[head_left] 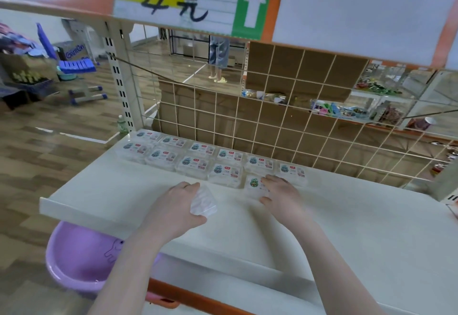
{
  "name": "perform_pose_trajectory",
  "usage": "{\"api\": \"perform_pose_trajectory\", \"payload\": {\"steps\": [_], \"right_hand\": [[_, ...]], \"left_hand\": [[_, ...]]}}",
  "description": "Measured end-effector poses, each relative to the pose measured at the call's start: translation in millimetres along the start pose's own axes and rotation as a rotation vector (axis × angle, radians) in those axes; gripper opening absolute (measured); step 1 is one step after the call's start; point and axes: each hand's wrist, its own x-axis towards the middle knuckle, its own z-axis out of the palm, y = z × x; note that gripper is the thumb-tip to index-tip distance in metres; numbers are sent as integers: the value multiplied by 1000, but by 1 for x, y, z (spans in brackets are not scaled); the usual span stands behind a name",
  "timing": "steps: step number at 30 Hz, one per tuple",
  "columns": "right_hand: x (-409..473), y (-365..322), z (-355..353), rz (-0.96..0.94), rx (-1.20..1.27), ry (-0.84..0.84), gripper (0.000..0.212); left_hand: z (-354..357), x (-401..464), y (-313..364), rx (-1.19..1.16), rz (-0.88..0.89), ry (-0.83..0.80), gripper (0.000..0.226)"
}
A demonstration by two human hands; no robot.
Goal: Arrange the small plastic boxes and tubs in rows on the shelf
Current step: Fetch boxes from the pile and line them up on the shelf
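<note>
Mid-frame: right hand (277,188) grasps a labelled box (255,186) at the front row's end; left hand (178,200) grips a clear tub (203,202) (tilted). Risk: nudging neighbouring boxes (224,174) askew.

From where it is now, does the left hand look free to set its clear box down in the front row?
Probably yes. The left hand grips a clear box just in front of the front row of boxes, with only bare shelf between. The right hand is off to the side, on another box.
</note>
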Motion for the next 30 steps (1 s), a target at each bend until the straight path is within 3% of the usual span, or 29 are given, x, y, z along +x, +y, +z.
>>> {"api": "perform_pose_trajectory", "payload": {"steps": [11,20,30], "right_hand": [[12,-11,5,33,19,75,37],[9,-15,8,91,13,107,47],[-46,-13,14,240,-7,269,38]], "left_hand": [[-5,-2,-12,16,14,-14,74],[-11,-1,-23,13,97,-52,70],[0,6,-26,12,245,-142,71]]}}
